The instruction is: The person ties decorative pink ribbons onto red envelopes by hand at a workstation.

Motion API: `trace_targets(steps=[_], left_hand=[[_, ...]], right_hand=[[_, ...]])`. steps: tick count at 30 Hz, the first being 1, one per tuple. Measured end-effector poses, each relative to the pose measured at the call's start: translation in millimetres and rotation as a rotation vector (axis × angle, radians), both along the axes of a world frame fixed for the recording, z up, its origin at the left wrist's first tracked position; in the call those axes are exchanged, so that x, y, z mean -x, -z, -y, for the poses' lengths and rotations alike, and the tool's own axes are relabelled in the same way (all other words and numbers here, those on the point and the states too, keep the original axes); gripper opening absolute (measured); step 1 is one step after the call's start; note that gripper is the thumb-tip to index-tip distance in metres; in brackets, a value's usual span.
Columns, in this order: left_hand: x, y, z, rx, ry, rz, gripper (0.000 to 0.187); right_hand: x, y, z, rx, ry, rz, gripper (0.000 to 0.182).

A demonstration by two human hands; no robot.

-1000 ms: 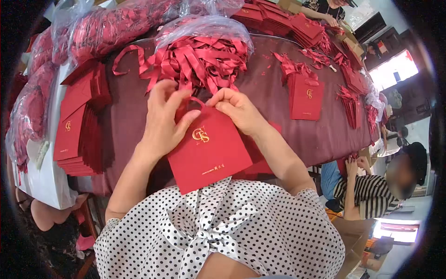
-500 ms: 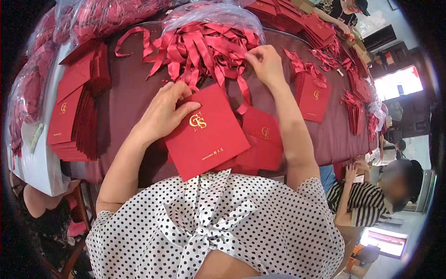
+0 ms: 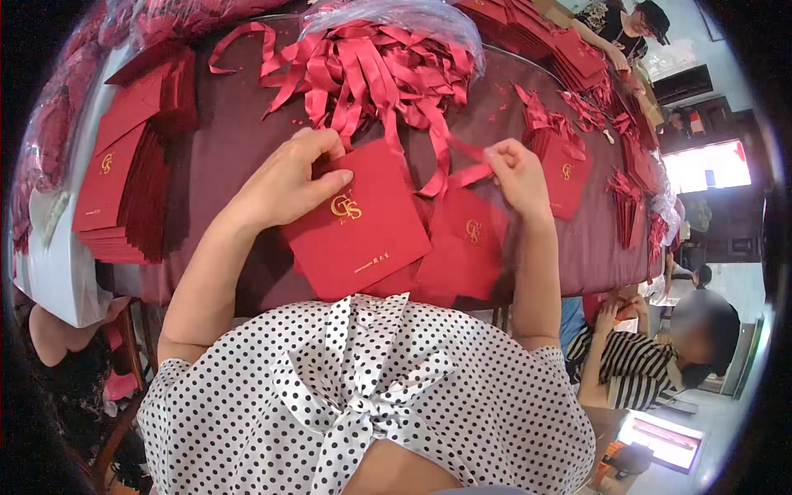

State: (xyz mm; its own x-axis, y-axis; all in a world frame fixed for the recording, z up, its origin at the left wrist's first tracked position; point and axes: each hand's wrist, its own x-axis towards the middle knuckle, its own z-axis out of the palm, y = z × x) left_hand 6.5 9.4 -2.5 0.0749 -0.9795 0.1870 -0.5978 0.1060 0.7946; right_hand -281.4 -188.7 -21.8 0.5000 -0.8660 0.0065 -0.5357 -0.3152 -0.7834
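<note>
"In the head view, what is your left hand doing?"

"It is holding the red envelope at its upper left side. Your thumb is pressing on the front, beside the gold emblem, and your fingers are curling at the top edge, so your grip is narrow. How far they are reaching behind, I cannot tell."

"And where is that envelope lying?"

"It is sitting slanted just in front of your chest, over the near side of the dark red tablecloth, partly covering other envelopes that are lying to its right."

"What is your right hand holding?"

"You are pinching a red ribbon between thumb and fingers, almost closed, well apart from the envelope. Strands are running leftward from your fingertips towards the ribbon pile."

"Where is that pile resting?"

"It is spilling out of a clear plastic bag, beyond both your hands. One strand is hanging down to the top edge of your envelope."

"What else are you having around you?"

"A tall envelope stack is standing to your left, and a smaller stack, with ribbons lying over its top, is resting just beyond your right hand. A person in a striped top is sitting farther to your right."
</note>
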Motion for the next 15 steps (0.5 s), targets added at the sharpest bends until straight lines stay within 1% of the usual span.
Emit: trace_targets(steps=[1,2,4,5,6,8,9,10,12,13,15], left_hand=[[0,1,0,0.012,0.001,0.008,0.021],[1,2,-1,0.012,-0.012,-0.030,0.021],[3,2,-1,-0.007,-0.022,-0.058,0.022],[3,1,0,-0.056,-0.024,-0.052,0.020],[2,-1,0,-0.066,-0.017,-0.055,0.020],[1,-1,0,-0.188,-0.017,-0.105,0.020],[-1,2,1,-0.145,-0.007,-0.063,0.021],[0,2,0,-0.146,-0.002,-0.066,0.021],[3,-1,0,-0.087,-0.034,-0.168,0.017],[3,1,0,-0.085,-0.040,-0.173,0.017],[1,6,1,-0.036,-0.023,-0.188,0.018]], right_hand=[[2,-2,-3,0.136,0.074,-0.114,0.016],[2,-4,-7,0.123,0.083,-0.122,0.016],[-4,-16,-17,0.713,-0.009,-0.107,0.013],[-8,-28,-26,0.512,-0.049,-0.060,0.012],[-6,-31,-26,0.502,-0.043,-0.065,0.012],[-4,-34,-21,0.359,-0.430,-0.065,0.013],[-6,-39,-22,0.233,-0.443,-0.092,0.010],[-5,-37,-19,0.231,-0.439,-0.096,0.010],[-2,-27,-11,0.299,-0.679,-0.182,0.011],[-1,-20,-9,0.219,-0.689,-0.183,0.014],[0,-10,-6,0.200,-0.688,-0.167,0.015]])
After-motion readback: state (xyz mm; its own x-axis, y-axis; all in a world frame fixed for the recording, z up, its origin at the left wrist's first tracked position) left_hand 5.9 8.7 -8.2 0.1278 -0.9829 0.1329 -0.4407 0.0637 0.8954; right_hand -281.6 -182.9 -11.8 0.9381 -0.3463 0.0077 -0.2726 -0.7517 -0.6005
